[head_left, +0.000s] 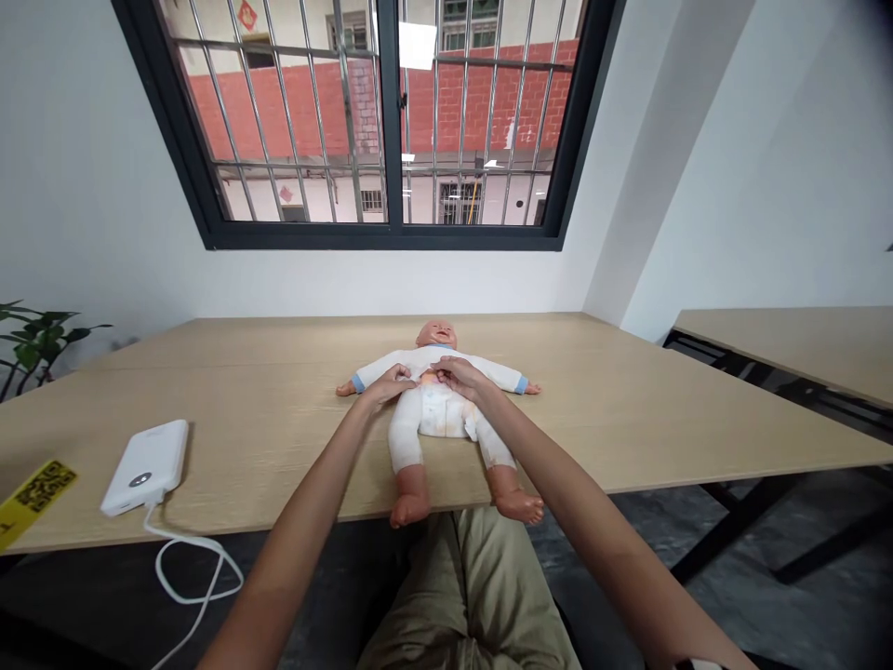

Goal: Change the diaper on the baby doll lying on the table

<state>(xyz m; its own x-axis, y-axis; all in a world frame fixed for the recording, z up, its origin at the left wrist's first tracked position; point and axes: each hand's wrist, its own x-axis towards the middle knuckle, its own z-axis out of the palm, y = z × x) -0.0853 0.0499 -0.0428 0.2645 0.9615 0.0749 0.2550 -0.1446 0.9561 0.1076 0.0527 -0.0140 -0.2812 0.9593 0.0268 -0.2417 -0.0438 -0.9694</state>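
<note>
A baby doll (440,332) lies on its back on the wooden table, arms spread and feet over the near edge. It wears a white long-sleeved shirt (494,370) with blue collar and cuffs, a white diaper (444,414) with stained marks, and white leg coverings (406,430). At the left side of the doll's waist, my left hand (391,383) has its fingers closed together. My right hand (458,374) bends its fingers over the belly, where shirt hem and diaper top meet. What the fingertips of both hands pinch is too small to make out.
On the table (265,409) at left lie a white power bank (148,465) with a white cable (202,540) hanging off the edge, and a yellow QR-code label (36,498). A plant (38,340) stands far left. Behind are a wall and barred window (391,237); another table (802,340) is at right.
</note>
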